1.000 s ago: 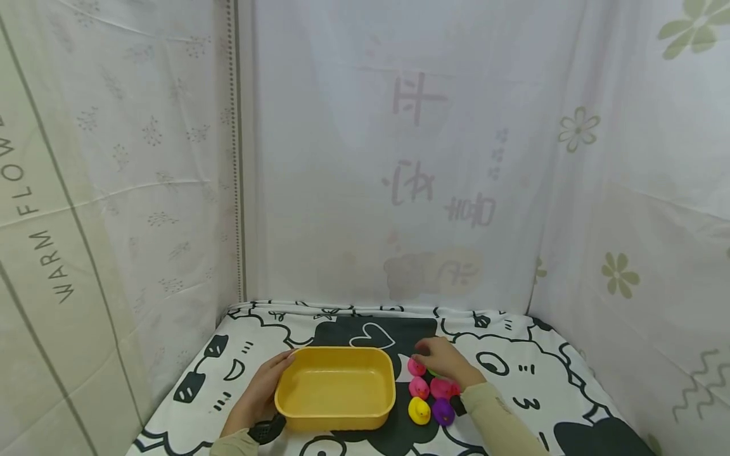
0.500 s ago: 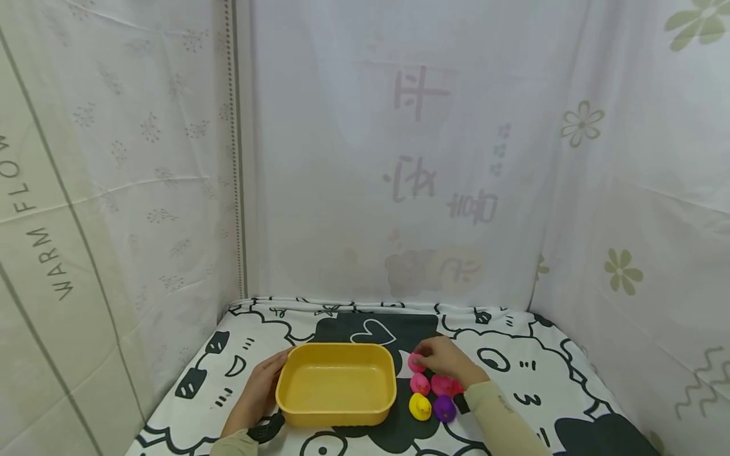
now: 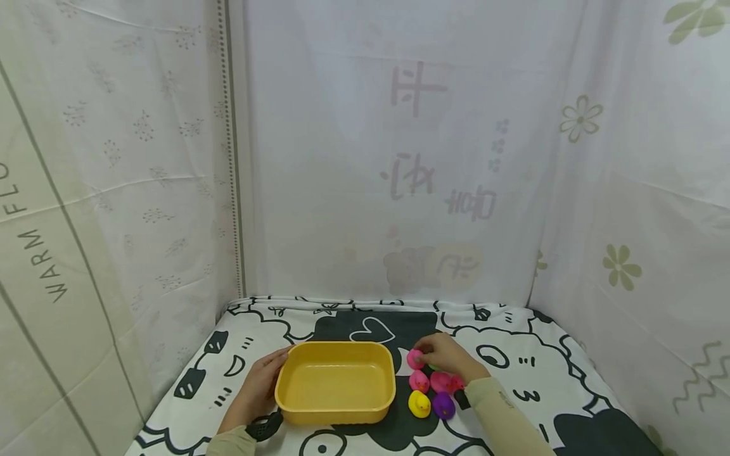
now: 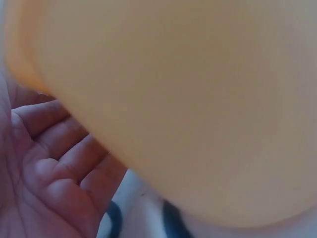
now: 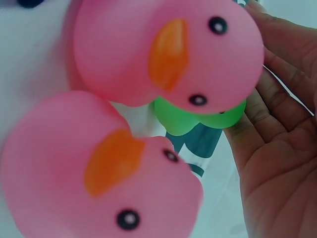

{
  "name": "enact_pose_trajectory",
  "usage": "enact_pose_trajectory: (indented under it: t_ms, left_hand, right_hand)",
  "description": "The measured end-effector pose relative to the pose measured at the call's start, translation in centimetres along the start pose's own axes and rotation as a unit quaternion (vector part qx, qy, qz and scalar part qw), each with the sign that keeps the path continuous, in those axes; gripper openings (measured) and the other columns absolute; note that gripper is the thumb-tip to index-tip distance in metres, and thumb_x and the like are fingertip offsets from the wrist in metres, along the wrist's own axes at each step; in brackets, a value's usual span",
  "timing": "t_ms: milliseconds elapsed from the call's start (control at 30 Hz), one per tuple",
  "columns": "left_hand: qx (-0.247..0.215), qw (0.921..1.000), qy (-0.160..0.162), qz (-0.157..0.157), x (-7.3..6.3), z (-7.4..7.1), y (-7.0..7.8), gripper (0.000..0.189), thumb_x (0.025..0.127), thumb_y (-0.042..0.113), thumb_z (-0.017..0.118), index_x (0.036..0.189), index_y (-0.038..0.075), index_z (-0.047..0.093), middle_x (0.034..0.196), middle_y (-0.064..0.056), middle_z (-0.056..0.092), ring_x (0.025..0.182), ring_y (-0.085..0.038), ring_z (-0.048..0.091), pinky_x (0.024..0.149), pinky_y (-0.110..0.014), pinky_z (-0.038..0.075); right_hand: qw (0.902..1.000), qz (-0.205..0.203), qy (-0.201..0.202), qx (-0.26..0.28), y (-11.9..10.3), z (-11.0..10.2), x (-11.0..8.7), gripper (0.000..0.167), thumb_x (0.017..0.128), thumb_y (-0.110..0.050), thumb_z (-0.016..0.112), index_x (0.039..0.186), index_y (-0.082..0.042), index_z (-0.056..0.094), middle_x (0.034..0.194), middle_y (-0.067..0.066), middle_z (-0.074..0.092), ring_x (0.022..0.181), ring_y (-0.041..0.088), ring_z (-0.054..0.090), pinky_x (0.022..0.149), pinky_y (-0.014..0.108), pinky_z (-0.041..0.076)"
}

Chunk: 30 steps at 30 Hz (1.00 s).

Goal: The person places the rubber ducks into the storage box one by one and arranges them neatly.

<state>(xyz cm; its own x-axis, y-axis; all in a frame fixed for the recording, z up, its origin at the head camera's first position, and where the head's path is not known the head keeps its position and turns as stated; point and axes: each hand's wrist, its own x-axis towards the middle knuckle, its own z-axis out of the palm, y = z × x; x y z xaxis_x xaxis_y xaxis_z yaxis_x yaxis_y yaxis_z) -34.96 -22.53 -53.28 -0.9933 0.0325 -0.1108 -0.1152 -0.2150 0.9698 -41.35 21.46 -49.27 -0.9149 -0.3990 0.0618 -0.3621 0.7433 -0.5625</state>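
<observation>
Yellow plastic, by appearance, forms the rounded rectangular basin standing at lower centre of the head frame on a black-and-white cartoon-print cloth. Left hand: fingers extended and relaxed against the basin's outer wall, not curled round it. Right hand: fingers at the uppermost small pink toy duck, lower right of centre; fingertips are hidden in the right wrist view, so a grip cannot be confirmed. A glossy green toy, partly hidden, shows beside those fingers. Lower in the head frame stand a second small pink duck, a larger pink duck, a bright yellow duck and a deep purple duck. Progress, as judged: the ducks are grouped closely beside the basin, none seen inside; work on the uppermost appears unfinished, while yellow and purple stand apart from both hands.
</observation>
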Motion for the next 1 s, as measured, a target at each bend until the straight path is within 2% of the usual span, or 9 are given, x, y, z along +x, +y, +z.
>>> enact_pose_trajectory:
  t_ms: [167, 367, 633, 767, 867, 1000]
  left_hand:
    - [0.010, 0.9996, -0.010, -0.025, -0.2, 0.1, 0.5, 0.056, 0.100, 0.039, 0.059, 0.146, 0.008, 0.051, 0.143, -0.015, 0.055, 0.120, -0.029, 0.062, 0.096, -0.044, 0.055]
    - [0.031, 0.9993, -0.003, -0.021, -0.3, 0.1, 0.6, 0.054, 0.102, 0.038, 0.056, 0.146, 0.008, 0.052, 0.145, -0.016, 0.054, 0.121, -0.028, 0.061, 0.096, -0.042, 0.056]
    - [0.074, 0.9972, 0.014, -0.001, -0.1, 0.1, 0.1, 0.055, 0.103, 0.039, 0.053, 0.147, 0.006, 0.050, 0.148, -0.018, 0.051, 0.124, -0.029, 0.059, 0.097, -0.040, 0.055]
    - [0.073, 0.9971, 0.021, -0.002, 0.1, 0.0, -0.1, 0.056, 0.102, 0.039, 0.054, 0.147, 0.006, 0.051, 0.150, -0.017, 0.049, 0.128, -0.029, 0.057, 0.098, -0.038, 0.054]
    - [0.071, 0.9973, 0.020, -0.004, 0.1, -0.1, -0.1, 0.061, 0.101, 0.043, 0.054, 0.148, 0.004, 0.048, 0.151, -0.018, 0.047, 0.131, -0.031, 0.054, 0.100, -0.039, 0.053]
    - [0.093, 0.9952, 0.028, -0.011, 0.1, -0.1, 0.0, 0.073, 0.098, 0.053, 0.056, 0.149, 0.002, 0.046, 0.153, -0.020, 0.044, 0.134, -0.034, 0.050, 0.106, -0.045, 0.048]
  right_hand:
    - [0.9999, -0.004, 0.011, 0.006, 0.2, -0.1, 0.1, 0.021, 0.091, -0.025, 0.076, 0.109, -0.015, 0.075, 0.100, -0.004, 0.071, 0.096, 0.019, 0.066, 0.088, 0.044, 0.058]
    - [0.9996, -0.014, 0.020, 0.012, 0.6, -0.2, 0.3, 0.022, 0.092, -0.028, 0.075, 0.109, -0.015, 0.075, 0.102, -0.004, 0.071, 0.096, 0.018, 0.066, 0.088, 0.042, 0.059]
    - [0.9989, -0.011, 0.032, 0.033, 0.5, -0.2, 0.4, 0.023, 0.092, -0.029, 0.075, 0.109, -0.014, 0.075, 0.102, -0.003, 0.071, 0.096, 0.019, 0.066, 0.088, 0.043, 0.058]
    - [0.9985, -0.004, 0.035, 0.041, 0.1, -0.1, 0.5, 0.024, 0.092, -0.031, 0.075, 0.110, -0.015, 0.075, 0.103, -0.003, 0.071, 0.096, 0.018, 0.066, 0.087, 0.042, 0.059]
    - [0.9980, 0.009, 0.041, 0.048, -0.2, -0.2, 0.7, 0.024, 0.091, -0.033, 0.076, 0.109, -0.017, 0.075, 0.102, -0.004, 0.071, 0.094, 0.017, 0.065, 0.086, 0.040, 0.059]
    - [0.9963, 0.019, 0.045, 0.071, -0.8, -0.3, 0.8, 0.025, 0.090, -0.034, 0.077, 0.109, -0.018, 0.075, 0.102, -0.002, 0.071, 0.089, 0.018, 0.063, 0.075, 0.038, 0.060]
